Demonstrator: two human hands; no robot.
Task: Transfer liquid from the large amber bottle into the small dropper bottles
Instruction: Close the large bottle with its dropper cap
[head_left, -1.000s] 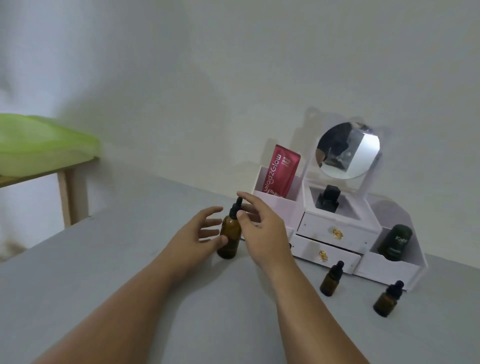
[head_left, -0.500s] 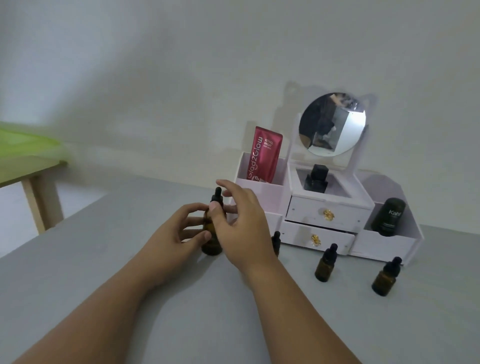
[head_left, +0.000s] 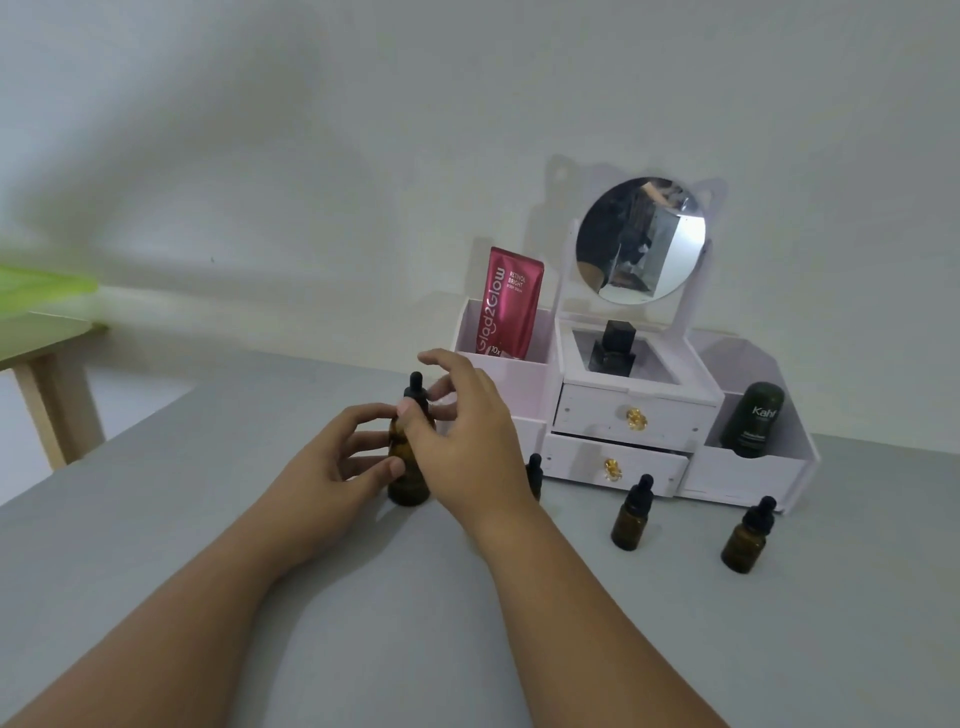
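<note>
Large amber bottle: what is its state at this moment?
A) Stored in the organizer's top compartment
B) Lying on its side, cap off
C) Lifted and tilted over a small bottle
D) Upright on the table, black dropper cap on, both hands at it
D: the large amber bottle stands on the grey table with its black dropper cap on; the left hand steadies its body and the right hand is at the cap.

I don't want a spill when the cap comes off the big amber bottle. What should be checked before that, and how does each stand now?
1. Large amber bottle upright on the table: ok.
2. Left hand steadying its body: ok.
3. Right hand at the dropper cap: ok; firmness of grip: cannot tell.
4. Small dropper bottles upright, clear of the hands: ok.
5. Small bottles uncapped for filling: not ok.
6. Liquid level in the large bottle: cannot tell.
</note>
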